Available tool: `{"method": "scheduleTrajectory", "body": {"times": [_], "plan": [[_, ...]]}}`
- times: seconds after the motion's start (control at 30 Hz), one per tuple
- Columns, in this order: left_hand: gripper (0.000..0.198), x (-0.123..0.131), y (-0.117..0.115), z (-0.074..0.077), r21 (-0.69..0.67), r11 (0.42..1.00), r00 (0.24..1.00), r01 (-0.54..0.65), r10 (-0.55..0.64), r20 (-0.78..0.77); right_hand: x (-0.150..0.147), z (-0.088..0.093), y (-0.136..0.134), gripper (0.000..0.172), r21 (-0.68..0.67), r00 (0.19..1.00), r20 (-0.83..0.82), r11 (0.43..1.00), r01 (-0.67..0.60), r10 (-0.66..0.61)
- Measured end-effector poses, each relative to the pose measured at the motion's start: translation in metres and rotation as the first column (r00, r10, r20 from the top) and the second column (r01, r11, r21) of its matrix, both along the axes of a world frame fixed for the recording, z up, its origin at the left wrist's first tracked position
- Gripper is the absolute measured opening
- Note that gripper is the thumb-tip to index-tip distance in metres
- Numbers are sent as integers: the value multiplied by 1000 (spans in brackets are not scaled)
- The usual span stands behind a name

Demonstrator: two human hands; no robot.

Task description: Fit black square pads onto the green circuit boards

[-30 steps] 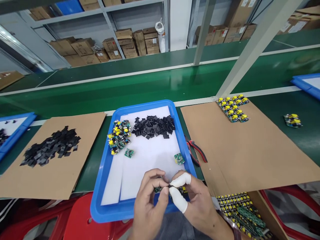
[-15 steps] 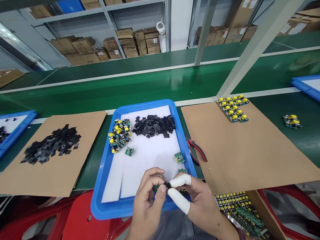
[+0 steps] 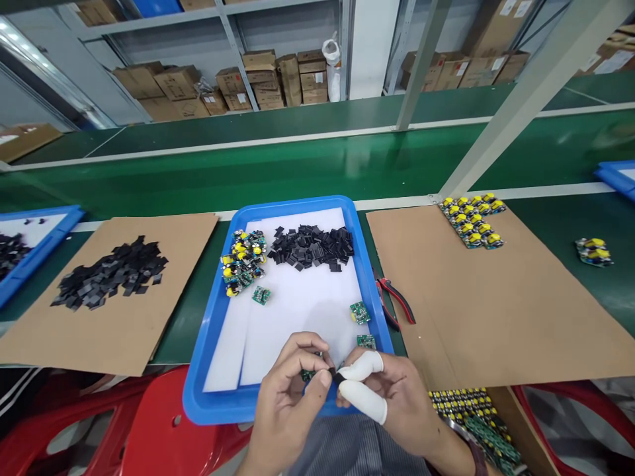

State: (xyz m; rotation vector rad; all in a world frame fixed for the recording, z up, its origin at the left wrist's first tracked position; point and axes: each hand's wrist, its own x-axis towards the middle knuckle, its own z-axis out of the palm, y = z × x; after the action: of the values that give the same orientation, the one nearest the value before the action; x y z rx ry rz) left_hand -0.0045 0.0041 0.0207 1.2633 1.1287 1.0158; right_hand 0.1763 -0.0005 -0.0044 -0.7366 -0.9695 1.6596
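Observation:
Over the near edge of the blue tray (image 3: 198, 403), my left hand (image 3: 295, 390) and my right hand (image 3: 384, 390) meet. A small black piece (image 3: 333, 374) is pinched between their fingertips. White finger cots cover the thumb and index finger of my right hand. Part of a green circuit board (image 3: 307, 375) shows behind my left fingers; whether they grip it is hidden. Inside the tray are a heap of black pieces (image 3: 312, 247), a cluster of boards with yellow parts (image 3: 243, 261), and loose green boards (image 3: 260, 295) left and right.
Red-handled pliers (image 3: 398, 301) lie beside the tray's right edge. A cardboard sheet (image 3: 436, 284) on the right bears rows of yellow-topped boards (image 3: 471, 221). More black pieces (image 3: 114, 274) cover the left cardboard. Below right, a box holds many boards (image 3: 466, 403); a red chair (image 3: 169, 423) stands below left.
The view has shifted slightly, so the tray and cardboard appear a little further right. Both hands stay together at the black piece, with the right fingertips slightly lower.

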Motion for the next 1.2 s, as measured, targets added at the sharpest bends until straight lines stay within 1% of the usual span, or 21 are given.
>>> {"method": "scheduleTrajectory", "body": {"times": [0.07, 0.13, 0.23, 0.3, 0.37, 0.4, 0.47, 0.53, 0.57, 0.63, 0.67, 0.7, 0.77, 0.87, 1.0, 1.07, 1.2], "plan": [[18, 2, 1, 1, 57, 998, 1000, -16, 17, -25, -2, -1, -3, 14, 35, 999, 22, 999, 24, -25], [18, 2, 1, 1, 80, 997, 999, -7, 10, -32, -2, -1, -4, 15, 45, 998, 56, 999, 24, -27], [16, 0, 2, 0, 105, 994, 996, 9, 0, -84, 6, 2, -3, 19, 86, 979, 204, 996, -13, -5], [13, -2, 2, -1, 139, 990, 984, 29, -4, -176, 14, 7, 1, 31, 168, 948, 317, 986, -24, -31], [12, -4, 1, 0, 161, 984, 962, 76, -29, -273, 21, 12, 6, 44, 257, 918, 392, 965, -51, -56], [13, -5, 1, 0, 164, 981, 951, 103, -49, -305, 23, 14, 8, 46, 292, 906, 420, 953, -75, -57], [14, -6, 1, 1, 157, 979, 942, 130, -72, -328, 24, 15, 11, 38, 345, 882, 467, 931, -118, -61], [9, -7, 0, 0, 125, 988, 961, 95, -58, -269, 23, 13, 13, 27, 364, 871, 480, 927, -91, -103], [13, -7, 0, -1, 98, 993, 978, 65, -44, -203, 21, 11, 13, 23, 359, 869, 475, 932, -48, -138], [31, -6, -2, -4, 8, 1000, 999, 21, -21, -29, 18, 6, 13, 20, 328, 869, 456, 944, 36, -191], [37, -6, -3, -6, -43, 999, 998, 9, -6, 56, 17, 3, 13, 18, 309, 872, 446, 949, 61, -201], [39, -5, -3, -7, -85, 996, 993, -2, 12, 121, 16, 1, 13, 17, 295, 876, 435, 952, 80, -209], [40, -3, -5, -11, -133, 991, 983, -16, 40, 182, 14, -3, 12, 15, 291, 882, 408, 949, 118, -235], [39, 1, -7, -14, -137, 990, 983, -20, 45, 179, 9, -7, 11, 18, 311, 880, 383, 936, 165, -282], [33, 0, -9, -19, -140, 990, 993, 20, -3, 115, 2, -8, 10, 25, 384, 844, 413, 906, 179, -341], [37, -3, -10, -21, -117, 992, 997, 37, -28, 78, -1, -8, 9, 27, 404, 828, 433, 898, 176, -357], [40, -7, -11, -25, -40, 998, 998, 53, -51, 47, -3, -5, 10, 30, 411, 827, 440, 897, 160, -349]]}}
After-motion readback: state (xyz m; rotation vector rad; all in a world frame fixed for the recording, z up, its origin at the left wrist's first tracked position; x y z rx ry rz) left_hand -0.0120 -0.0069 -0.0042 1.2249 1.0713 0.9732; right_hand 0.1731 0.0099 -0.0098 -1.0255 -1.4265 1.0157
